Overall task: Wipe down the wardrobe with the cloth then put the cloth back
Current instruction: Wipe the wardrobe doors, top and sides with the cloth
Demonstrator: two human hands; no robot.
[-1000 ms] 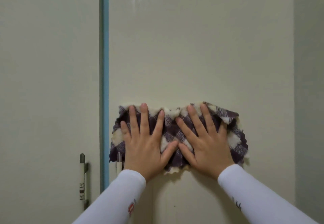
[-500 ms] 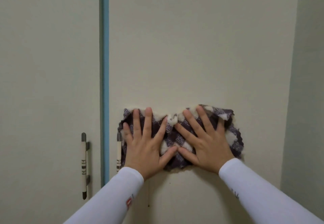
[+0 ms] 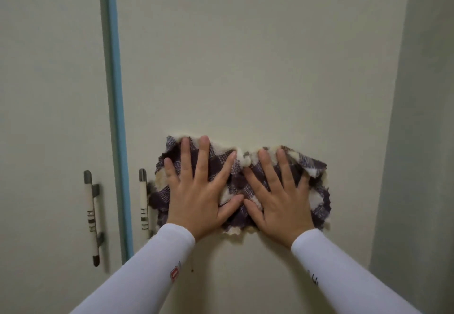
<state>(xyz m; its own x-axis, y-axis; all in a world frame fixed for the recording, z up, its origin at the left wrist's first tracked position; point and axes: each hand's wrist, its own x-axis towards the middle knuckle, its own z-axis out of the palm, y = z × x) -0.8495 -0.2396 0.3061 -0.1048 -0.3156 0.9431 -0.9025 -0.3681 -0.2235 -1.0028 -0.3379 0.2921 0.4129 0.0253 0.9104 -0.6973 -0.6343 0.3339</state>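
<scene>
A purple-and-cream checked cloth is spread flat against the right-hand cream wardrobe door. My left hand presses on the cloth's left half with fingers straight and splayed. My right hand presses on its right half the same way, thumbs nearly meeting in the middle. Both palms hide the cloth's centre. The cloth's left edge lies beside the door's handle.
A blue vertical strip separates the right door from the left door, which carries its own white-and-grey handle. A grey-green wall borders the wardrobe on the right.
Both hands have slid the cloth down the door, and the view has tilted lower; the white patch at the door's top is out of view and both handles show fully.
</scene>
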